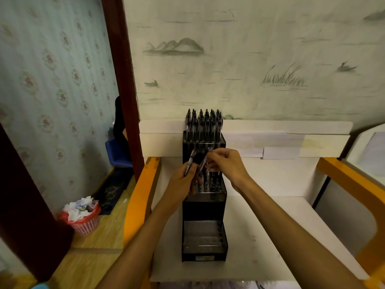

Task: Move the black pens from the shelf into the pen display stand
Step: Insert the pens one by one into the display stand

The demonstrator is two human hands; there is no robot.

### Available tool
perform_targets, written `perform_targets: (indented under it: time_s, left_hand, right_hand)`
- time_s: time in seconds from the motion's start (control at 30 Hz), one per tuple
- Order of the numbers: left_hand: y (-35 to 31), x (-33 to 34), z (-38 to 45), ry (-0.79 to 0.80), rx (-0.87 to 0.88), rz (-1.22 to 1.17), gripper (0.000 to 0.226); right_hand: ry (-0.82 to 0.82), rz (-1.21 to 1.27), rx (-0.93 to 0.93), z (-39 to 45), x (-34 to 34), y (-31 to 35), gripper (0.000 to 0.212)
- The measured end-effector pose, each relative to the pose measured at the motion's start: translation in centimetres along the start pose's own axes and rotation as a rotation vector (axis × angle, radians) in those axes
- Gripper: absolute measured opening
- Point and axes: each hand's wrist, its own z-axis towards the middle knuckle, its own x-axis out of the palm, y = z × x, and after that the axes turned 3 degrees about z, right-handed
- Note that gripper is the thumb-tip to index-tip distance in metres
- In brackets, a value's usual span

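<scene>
A person's two bare arms reach over a tiered black plastic pen display stand that sits on a white shelf surface against a pale wall papered with ink-wash hills and reeds. The left hand is curled around one black pen with a clear barrel, its top end angled up and away over the stand's middle tier. The right hand pinches a second black pen between its fingertips, the pen slanted just beside the first, over the same tier. The top tier of the stand, hard against the wall, holds a dense upright cluster of black pens; a few more stand in the holes of the middle tier, partly hidden by the hands. The lowest tier looks bare. On the wooden floor to the left stands a pink plastic waste basket stuffed with crumpled paper.
</scene>
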Motion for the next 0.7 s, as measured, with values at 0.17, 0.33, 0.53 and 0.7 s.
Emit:
perform_targets:
  time_s: [0.17, 0.33, 0.53, 0.7]
  left_hand:
    - [1.0, -0.6, 0.6, -0.063, -0.030, 0.221, 0.029]
    - [1.1, -1.3, 0.5, -0.162, 0.029, 0.324, 0.029]
    - [-0.2, -1.9, -0.3, -0.275, 0.165, 0.344, 0.035]
    - [-0.6, -1.9, -0.6, -0.304, 0.206, 0.352, 0.033]
  right_hand:
    - [-0.174, -0.136, -0.095, 0.6, -1.4, -0.3, 0.009]
    - [-0.215, -0.504, -0.269, 0.7, -2.0, -1.0, 0.007]
    - [-0.170, -0.640, -0.307, 0.9, -2.2, -2.2, 0.014]
    - [-0.168, -0.676, -0.282, 0.9, -2.0, -3.5, 0.016]
